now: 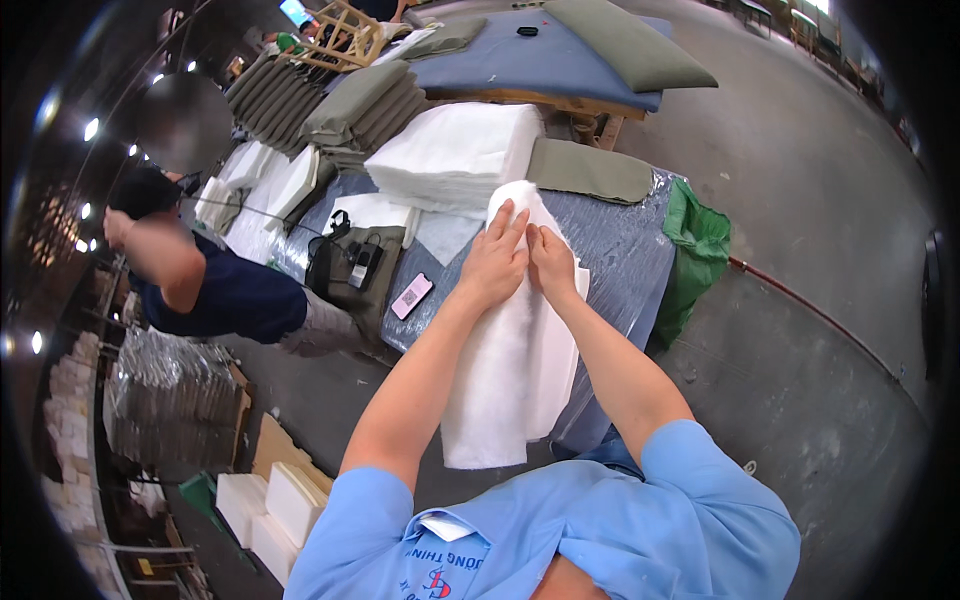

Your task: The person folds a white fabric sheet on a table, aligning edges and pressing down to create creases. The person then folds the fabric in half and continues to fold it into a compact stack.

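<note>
A long piece of white batting lies lengthwise in front of me, over a flatter white sheet or pad whose edge shows on the right. My left hand rests on the batting near its far end, fingers stretched out and a little apart. Close beside it, my right hand has its fingers bent in at the batting's right edge, and it looks to be gripping that edge. What lies under my palms is hidden. Beyond both hands stands a thick stack of white batting.
The plastic-wrapped blue table carries a phone, a black device and a grey-green cushion cover. A green sack hangs at its right corner. Another person stands at left. Grey-green covers are piled behind.
</note>
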